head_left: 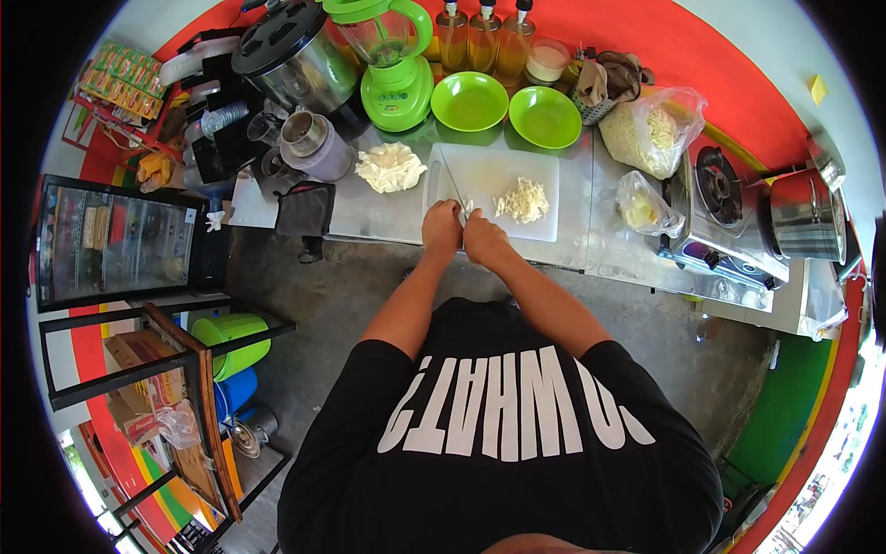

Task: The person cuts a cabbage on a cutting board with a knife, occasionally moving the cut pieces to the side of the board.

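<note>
On the white cutting board [489, 164], a knife [450, 175] points away from me with its blade toward the far left corner. My right hand [484, 238] is closed around what seems to be its handle, mostly hidden by the fingers. Close beside it, my left hand [442, 227] has its fingers curled at the blade's near end; what they pinch is hidden. Small white pieces [468, 206] lie by the fingertips. A pile of chopped pale food [522, 201] sits on the board's right half. Left of the board is a larger cream-coloured, ruffled heap [390, 168].
Behind the board stand two green bowls [469, 102], a green blender [397, 92] and bottles [484, 39]. To the right are plastic bags of food [653, 134], a gas stove [724, 208] and a steel pot [808, 214]. A dark pouch [305, 209] overhangs the counter's front edge.
</note>
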Demonstrator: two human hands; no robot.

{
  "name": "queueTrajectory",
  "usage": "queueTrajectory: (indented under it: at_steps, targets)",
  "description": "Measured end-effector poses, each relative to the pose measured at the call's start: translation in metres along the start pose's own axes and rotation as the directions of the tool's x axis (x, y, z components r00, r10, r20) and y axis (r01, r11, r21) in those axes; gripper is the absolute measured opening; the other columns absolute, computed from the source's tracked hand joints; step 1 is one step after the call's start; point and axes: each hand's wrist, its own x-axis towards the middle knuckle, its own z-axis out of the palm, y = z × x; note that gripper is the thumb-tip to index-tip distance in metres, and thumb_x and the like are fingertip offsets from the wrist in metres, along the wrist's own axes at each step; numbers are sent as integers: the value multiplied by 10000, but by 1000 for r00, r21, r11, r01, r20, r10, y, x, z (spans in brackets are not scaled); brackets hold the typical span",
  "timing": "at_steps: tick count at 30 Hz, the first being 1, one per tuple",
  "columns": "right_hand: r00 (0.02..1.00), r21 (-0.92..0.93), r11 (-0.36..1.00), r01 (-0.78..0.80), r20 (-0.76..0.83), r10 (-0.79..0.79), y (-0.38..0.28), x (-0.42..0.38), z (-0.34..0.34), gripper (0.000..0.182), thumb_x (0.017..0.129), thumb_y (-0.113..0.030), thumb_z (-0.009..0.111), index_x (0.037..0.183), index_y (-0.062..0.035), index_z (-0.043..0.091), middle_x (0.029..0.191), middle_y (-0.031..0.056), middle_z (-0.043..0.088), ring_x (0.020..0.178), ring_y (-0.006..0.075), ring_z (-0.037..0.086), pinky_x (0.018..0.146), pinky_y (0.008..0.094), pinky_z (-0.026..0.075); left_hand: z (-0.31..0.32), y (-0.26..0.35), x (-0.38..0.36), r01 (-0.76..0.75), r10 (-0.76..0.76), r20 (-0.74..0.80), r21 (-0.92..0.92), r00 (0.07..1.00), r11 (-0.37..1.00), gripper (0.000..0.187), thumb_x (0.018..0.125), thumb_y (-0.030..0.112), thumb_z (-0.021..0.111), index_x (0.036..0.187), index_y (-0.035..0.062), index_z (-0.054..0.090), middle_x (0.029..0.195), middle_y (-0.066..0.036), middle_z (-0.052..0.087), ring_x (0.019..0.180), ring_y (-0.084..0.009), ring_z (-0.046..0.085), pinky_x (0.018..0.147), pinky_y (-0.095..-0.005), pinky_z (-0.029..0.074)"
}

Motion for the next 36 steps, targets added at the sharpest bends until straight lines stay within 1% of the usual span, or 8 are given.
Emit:
queueTrajectory:
  at_steps: [6, 8, 11, 18, 20, 23, 27, 36]
  targets:
    - [1000, -44, 999, -5, 19, 6, 4, -14, 9, 345, 902, -66, 629, 1166, 52, 441, 1072, 318, 695, 1057, 434, 696, 914, 478, 561, 3, -2, 0, -42, 43, -25, 4, 999, 999, 119, 891, 78, 605, 899, 19, 708, 929, -191, 702, 875, -404, 669, 774, -476, 526]
    - [998, 55, 998, -27, -49, 29, 8, -9, 18, 350, 867, -19, 639, 1147, 61, 444, 1038, 329, 696, 1027, 463, 695, 891, 503, 564, 3, -2, -1, -39, 39, -19, -8, 999, 999, 123, 905, 94, 597, 902, 28, 700, 937, -185, 693, 899, -410, 659, 786, -489, 526]
    - [997, 56, 998, -27, -68, 31, 10, -4, 20, 357, 849, 5, 650, 1137, 57, 445, 1037, 331, 694, 1019, 469, 695, 883, 508, 564, 2, -2, 0, -32, 32, -4, -10, 999, 999, 123, 917, 109, 591, 916, 38, 692, 945, -181, 680, 922, -415, 648, 796, -502, 526]
    - [1000, -41, 999, 29, 0, -29, 6, -4, -4, 406, 838, 15, 658, 1176, 77, 441, 1074, 334, 686, 1041, 455, 695, 889, 494, 564, 2, -3, -1, -54, 54, -3, -24, 999, 998, 72, 909, 81, 593, 924, 39, 649, 935, -179, 655, 904, -413, 637, 787, -507, 515]
    - [998, -94, 995, 34, 60, -28, 2, -9, -12, 496, 811, -30, 737, 1195, 87, 448, 1087, 319, 695, 1062, 428, 700, 910, 452, 568, 4, -5, -2, -56, 56, -12, -21, 998, 998, 59, 907, 80, 594, 915, 39, 636, 930, -177, 651, 899, -413, 634, 784, -509, 513]
    - [997, -75, 997, 2, 73, 3, 2, -8, -11, 574, 762, -1, 778, 1213, 96, 436, 1088, 317, 696, 1067, 427, 699, 911, 450, 568, 6, -7, -2, -62, 61, -16, -19, 998, 998, 43, 901, 80, 600, 909, 42, 620, 923, -171, 645, 895, -411, 630, 779, -512, 510]
    - [995, -49, 998, 35, 93, -31, 6, -12, -9, 477, 818, 37, 668, 1222, 123, 429, 1085, 348, 678, 1067, 452, 688, 894, 483, 563, 5, -6, -1, -57, 57, -6, -11, 998, 998, 45, 889, 89, 617, 914, 51, 618, 919, -166, 643, 894, -407, 630, 773, -514, 510]
    - [997, 7, 1000, 15, 73, -15, 8, -10, -5, 413, 838, 79, 620, 1197, 119, 420, 974, 355, 679, 825, 439, 731, 632, 457, 591, 2, -7, -1, -89, 88, -9, -39, 996, 995, 48, 874, 92, 625, 918, 75, 617, 887, -140, 632, 848, -389, 638, 737, -501, 510]
